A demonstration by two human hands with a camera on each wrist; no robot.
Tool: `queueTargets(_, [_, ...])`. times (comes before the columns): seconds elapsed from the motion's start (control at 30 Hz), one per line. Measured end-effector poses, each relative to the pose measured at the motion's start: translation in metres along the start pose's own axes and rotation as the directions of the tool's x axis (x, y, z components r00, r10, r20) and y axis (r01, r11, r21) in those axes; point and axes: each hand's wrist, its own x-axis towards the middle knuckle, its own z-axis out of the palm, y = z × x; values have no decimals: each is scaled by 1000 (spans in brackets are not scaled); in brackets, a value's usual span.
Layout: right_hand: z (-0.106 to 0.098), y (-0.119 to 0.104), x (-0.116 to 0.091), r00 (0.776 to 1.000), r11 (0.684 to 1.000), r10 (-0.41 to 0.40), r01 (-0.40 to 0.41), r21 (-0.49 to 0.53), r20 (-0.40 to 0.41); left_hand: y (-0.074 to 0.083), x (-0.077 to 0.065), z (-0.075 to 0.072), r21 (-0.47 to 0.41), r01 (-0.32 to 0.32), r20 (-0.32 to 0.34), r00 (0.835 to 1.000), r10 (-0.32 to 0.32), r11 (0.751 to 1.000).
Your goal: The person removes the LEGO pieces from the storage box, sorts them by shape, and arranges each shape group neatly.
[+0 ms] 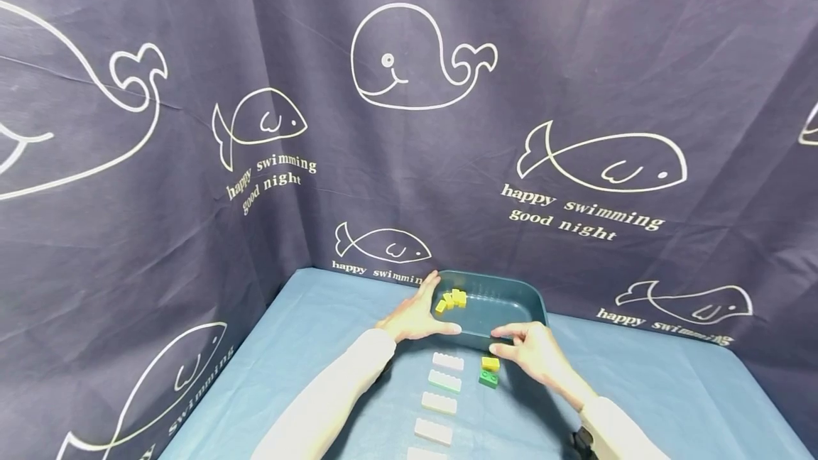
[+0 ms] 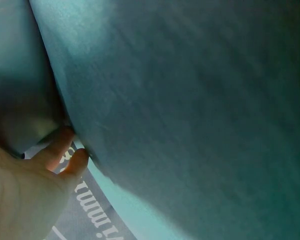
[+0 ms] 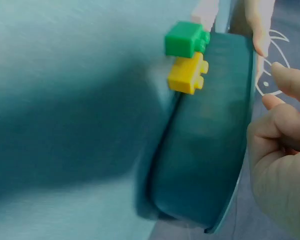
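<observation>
My left hand point(image 1: 414, 316) holds the left end of a dark teal plastic bin point(image 1: 501, 309), thumb along the front rim and fingers along the left side. Several small yellow toy bricks point(image 1: 459, 297) lie in the bin's left part. At the front right of the bin hovers my right hand point(image 1: 535, 353), thumb and forefinger apart with nothing between them and the other fingers bent. Close below it on the table sit a yellow brick point(image 3: 186, 74) and a green brick point(image 3: 184, 39), side by side. The left wrist view shows two fingertips point(image 2: 80, 159) against the bin's edge.
A column of pale bricks point(image 1: 436, 431) runs from the bin toward the front edge, one with a green lower layer point(image 1: 444, 380). Blue cloth covers the table point(image 1: 639, 382). Dark curtains point(image 1: 447, 162) with white whale and fish drawings rise behind and at the sides.
</observation>
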Motion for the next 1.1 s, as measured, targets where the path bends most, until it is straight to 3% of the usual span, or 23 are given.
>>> queueTargets(0.33, [3, -10, 44, 1000, 999, 19, -19, -31, -14, 0, 1, -3, 0, 6, 5, 1000, -6, 1000])
queueTargets(0.6, [16, -3, 75, 998, 997, 40, -43, -66, -40, 0, 2, -1, 18, 13, 11, 1000, -14, 1000])
queueTargets(0.9, [32, 18, 102, 998, 995, 46, -49, -89, -32, 0, 0, -1, 30, 10, 14, 1000, -10, 1000])
queueTargets(1.1, [40, 16, 110, 999, 993, 42, -45, -112, -21, -1, 4, 1, 39, 23, 6, 1000, -24, 999])
